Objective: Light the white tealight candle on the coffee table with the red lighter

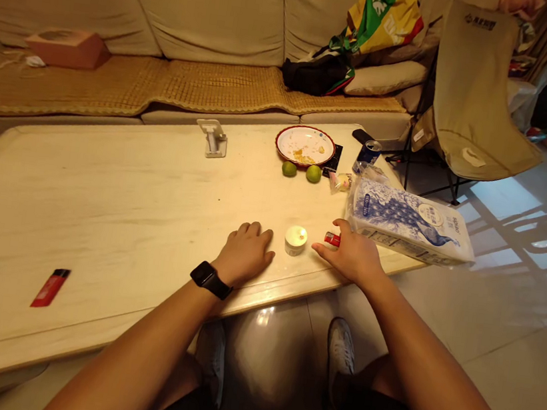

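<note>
A small white candle cup [296, 240] stands on the pale table between my hands, with a small orange spot on top; I cannot tell if it is a flame. My left hand [246, 252], with a black watch at the wrist, rests palm down on the table to its left, fingers loosely spread, holding nothing. On the other side, my right hand [354, 252] has thumb and forefinger apart around a small red lighter [332, 239]. The lighter is partly hidden by the hand, and no closed grip on it shows.
A flat red object with a black end [51, 288] lies at left. Behind the candle are two green limes [313, 173], a red-rimmed plate [285, 134] with food scraps and a phone stand [213, 140]. A tissue pack [407, 219] and blue can [369, 153] are at right.
</note>
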Tool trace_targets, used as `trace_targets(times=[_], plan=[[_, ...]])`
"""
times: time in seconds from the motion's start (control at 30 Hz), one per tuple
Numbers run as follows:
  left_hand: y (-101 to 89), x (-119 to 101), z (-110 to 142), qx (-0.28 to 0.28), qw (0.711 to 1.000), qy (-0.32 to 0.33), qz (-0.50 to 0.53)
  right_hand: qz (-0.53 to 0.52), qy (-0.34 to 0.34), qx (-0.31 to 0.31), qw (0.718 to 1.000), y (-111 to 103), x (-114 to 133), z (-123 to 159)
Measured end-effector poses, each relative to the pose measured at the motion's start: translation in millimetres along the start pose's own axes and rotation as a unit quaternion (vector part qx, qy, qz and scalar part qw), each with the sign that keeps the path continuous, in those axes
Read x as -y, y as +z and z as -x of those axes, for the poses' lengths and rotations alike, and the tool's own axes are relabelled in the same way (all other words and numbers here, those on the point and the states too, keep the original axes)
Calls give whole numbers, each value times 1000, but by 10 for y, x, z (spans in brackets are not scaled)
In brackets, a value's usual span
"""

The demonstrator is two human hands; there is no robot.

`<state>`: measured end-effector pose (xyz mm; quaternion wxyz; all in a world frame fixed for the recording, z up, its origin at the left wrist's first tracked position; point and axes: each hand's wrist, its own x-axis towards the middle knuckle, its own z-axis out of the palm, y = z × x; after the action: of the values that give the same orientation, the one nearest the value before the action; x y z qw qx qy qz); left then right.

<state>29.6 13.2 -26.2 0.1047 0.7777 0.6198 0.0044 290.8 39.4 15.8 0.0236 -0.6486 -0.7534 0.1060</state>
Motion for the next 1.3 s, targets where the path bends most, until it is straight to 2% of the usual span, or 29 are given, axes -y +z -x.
trace_targets(times=[0.17, 0.4, 0.93, 1.3], plan=[[-15, -7, -5, 13, 1000, -7, 5, 13, 1, 16, 1000, 33, -172, 51], [-19, -4, -7, 11, 1000, -4, -8, 23, 10, 16, 1000, 23, -259, 124], [-10, 9, -13, 13, 1000, -5, 4, 24, -13, 38, 999, 55, -234, 149], [-1, 15, -12, 3, 1000, 2, -11, 26, -52, 57, 997, 24, -150, 169]])
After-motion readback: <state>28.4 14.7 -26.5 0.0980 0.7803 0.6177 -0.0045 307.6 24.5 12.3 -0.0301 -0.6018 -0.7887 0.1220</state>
